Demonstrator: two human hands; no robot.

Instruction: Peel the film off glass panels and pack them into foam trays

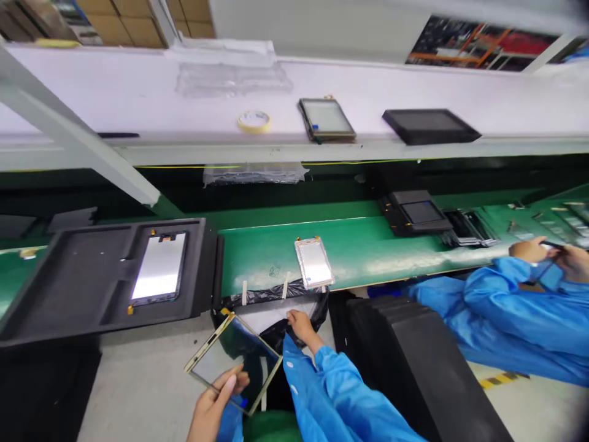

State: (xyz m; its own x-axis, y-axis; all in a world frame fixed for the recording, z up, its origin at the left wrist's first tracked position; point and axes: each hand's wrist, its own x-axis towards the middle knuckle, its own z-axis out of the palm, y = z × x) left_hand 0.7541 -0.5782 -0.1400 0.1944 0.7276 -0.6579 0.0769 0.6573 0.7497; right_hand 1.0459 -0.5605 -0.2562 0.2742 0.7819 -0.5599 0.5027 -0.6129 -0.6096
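The green bench (368, 245) stretches right across behind the black bag (264, 296), which hangs along the bench's front edge: there's our marker! To the bag's right, a big stack of black sheets (414, 350); farther right of it, a co-worker's blue sleeves (501, 307). Left of the bag, a black foam tray (83, 276) cradles a bright-faced display (159, 267).

And here's the piece in play, a thin glass panel (230, 344), tilted in the air at the bag's near left! The left hand (214, 399) has it clamped at its lower side, one grip only, and that looks like the danger: should the pinch slacken, the panel could swing and knock a corner on the bench, or drop.

Just behind the bag's right end, a smaller silver-framed panel (315, 264) lies at the bench's very edge; overhanging or not, I can't tell. The right hand (301, 326) has thumb and fingers together on the bag's rim, so a hard tug might drag that little panel off, or peel the pale tape strips (245, 293) along the bag's far rim.

Tiniest of all, the glass panel's gold-coloured tab (227, 312): if it snags on the bag, it could crease!
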